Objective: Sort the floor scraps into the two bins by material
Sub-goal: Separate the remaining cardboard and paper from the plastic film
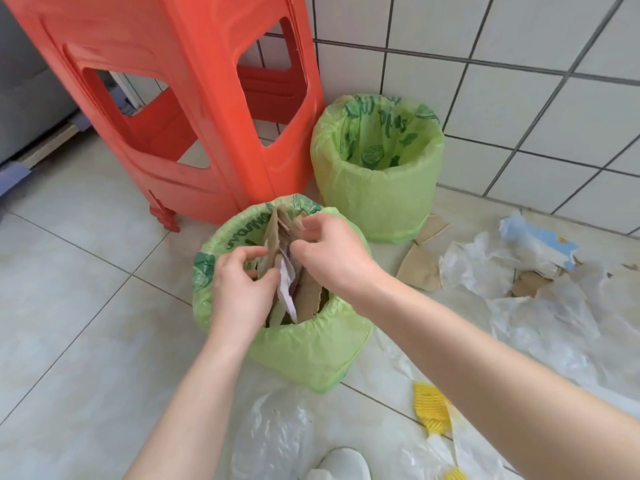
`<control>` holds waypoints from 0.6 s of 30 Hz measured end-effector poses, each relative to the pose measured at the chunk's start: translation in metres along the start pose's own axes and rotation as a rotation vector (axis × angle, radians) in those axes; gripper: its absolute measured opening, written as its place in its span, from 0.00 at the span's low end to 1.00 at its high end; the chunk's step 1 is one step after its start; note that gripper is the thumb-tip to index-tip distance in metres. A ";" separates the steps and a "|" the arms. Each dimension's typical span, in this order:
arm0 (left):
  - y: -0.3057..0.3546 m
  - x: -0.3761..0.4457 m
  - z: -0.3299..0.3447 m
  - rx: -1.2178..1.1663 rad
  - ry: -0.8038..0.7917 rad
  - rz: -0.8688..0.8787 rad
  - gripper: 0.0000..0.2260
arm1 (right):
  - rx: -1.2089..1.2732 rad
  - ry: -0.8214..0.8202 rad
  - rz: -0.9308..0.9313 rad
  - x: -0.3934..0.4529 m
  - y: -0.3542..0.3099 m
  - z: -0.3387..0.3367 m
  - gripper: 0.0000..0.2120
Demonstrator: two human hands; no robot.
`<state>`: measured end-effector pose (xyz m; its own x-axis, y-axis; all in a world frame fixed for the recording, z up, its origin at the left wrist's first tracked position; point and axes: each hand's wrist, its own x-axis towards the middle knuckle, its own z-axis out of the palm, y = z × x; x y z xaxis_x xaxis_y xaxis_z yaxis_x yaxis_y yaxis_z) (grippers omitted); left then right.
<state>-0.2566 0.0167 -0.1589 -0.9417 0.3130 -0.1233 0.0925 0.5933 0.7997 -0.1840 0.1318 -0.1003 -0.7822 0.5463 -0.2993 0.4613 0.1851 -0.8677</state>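
Head view: both hands [242, 289] [332, 254] pinching stiff torn cardboard [306, 296] over green-lined bin [304, 348].

The near bin [287, 344] and the far bin [377, 188] both wear pale lime-green liners printed with darker green leaves, citrus slices and lettering. Brown cardboard strips [306, 292] and a whitish-lilac paper scrap [287, 285] stand in the near one. The stool [180, 98] is orange-red. The floor [86, 306] is pale greyish tile, the wall [519, 81] white tile with dark grout. Loose scraps: tan cardboard [420, 271], milky clear plastic film [554, 323], a light-blue and white wrapper [540, 240], a yellow ridged piece [431, 407].
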 end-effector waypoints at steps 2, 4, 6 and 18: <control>0.004 -0.005 0.001 0.019 -0.010 0.011 0.13 | 0.024 0.051 -0.005 -0.001 0.005 -0.012 0.19; 0.011 -0.010 0.000 0.024 0.013 0.052 0.12 | 0.067 0.083 -0.004 -0.001 0.011 -0.022 0.17; 0.021 -0.018 0.000 0.018 0.044 0.115 0.11 | 0.089 0.097 -0.003 -0.002 0.020 -0.033 0.16; 0.057 -0.084 0.076 -0.017 -0.167 0.407 0.12 | -0.127 0.218 0.086 -0.044 0.144 -0.103 0.13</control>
<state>-0.1478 0.0811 -0.1479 -0.7645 0.6350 0.1114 0.4382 0.3851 0.8122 -0.0402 0.2189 -0.1714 -0.6359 0.7248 -0.2653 0.5819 0.2244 -0.7817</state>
